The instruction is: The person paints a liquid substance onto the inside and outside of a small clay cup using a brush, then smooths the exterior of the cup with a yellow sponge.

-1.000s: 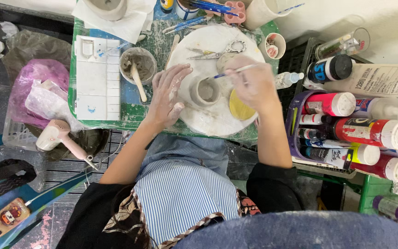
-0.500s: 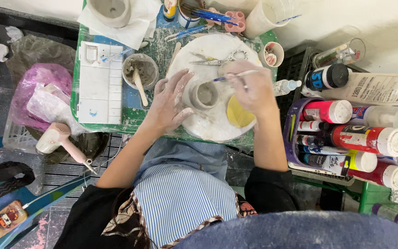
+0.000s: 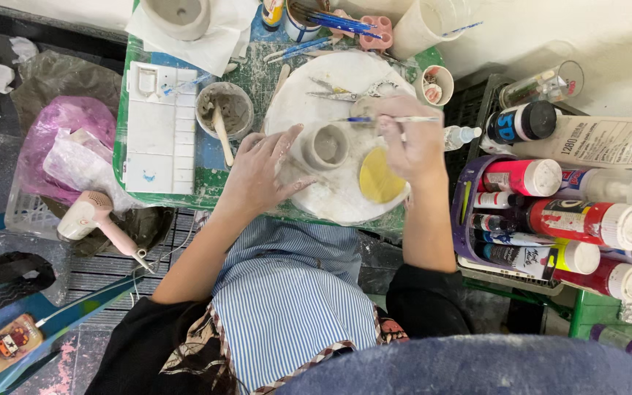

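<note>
Far left, on the floor: phone [image 3: 6, 342], black strap [image 3: 5, 272], pink hair dryer [image 3: 100, 223], pink plastic bag [image 3: 60, 135] in a wire basket. On the table [image 3: 210, 157], left side: white paint palette [image 3: 156, 126], flat; just beside it to the right, a grey bowl [image 3: 224, 110] with a stick standing in it. Top edge of table: grey clay vessel [image 3: 177, 14] on white paper. Left hand [image 3: 261, 172]: fingers spread and apart, palm down on the round white board [image 3: 345, 197], thumb and fingertips touching the left wall of the small clay pot [image 3: 328, 144]; not clamped around it. Clay pot: upright, mouth open upward, near the board's centre, between the two hands. Scissors [image 3: 345, 91] lying on the board above the pot. Yellow disc [image 3: 380, 175] on the board, just right of and below the pot, partly covered by the right hand. Right hand [image 3: 415, 143]: fingers together, pinched on a thin brush [image 3: 393, 119] held roughly level, blue end pointing left above the pot's rim; contact between brush and pot cannot be told. Top centre: cup of blue brushes [image 3: 316, 18], white cup [image 3: 422, 25]. Small cup [image 3: 437, 84] at the board's right edge. Far right: purple basket [image 3: 466, 212] packed with paint bottles [image 3: 579, 223] lying on their sides, red, white and yellow.
</note>
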